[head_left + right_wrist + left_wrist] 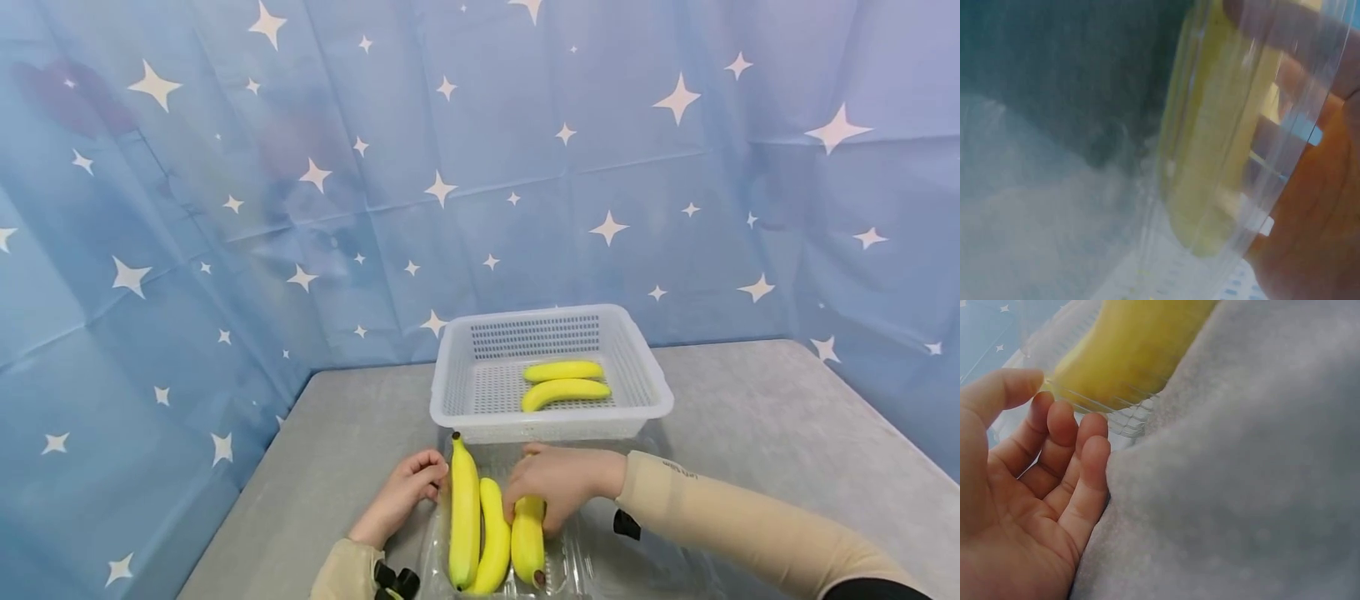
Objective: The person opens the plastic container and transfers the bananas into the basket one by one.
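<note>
"Right hand: holding anything?"

"Yes, fingers and thumb curled round a banana. The left hand pinches the edge of a clear plastic container between thumb and forefinger."

"And around them, biggest first?"

"Blue starry curtain behind, then the grey table. On that, a white basket with two bananas inside."

"Where's the gripped banana?"

"In the clear container, on the near side of the basket. Two more bananas lie side by side there, just left of it; the longer one is furthest left."
</note>
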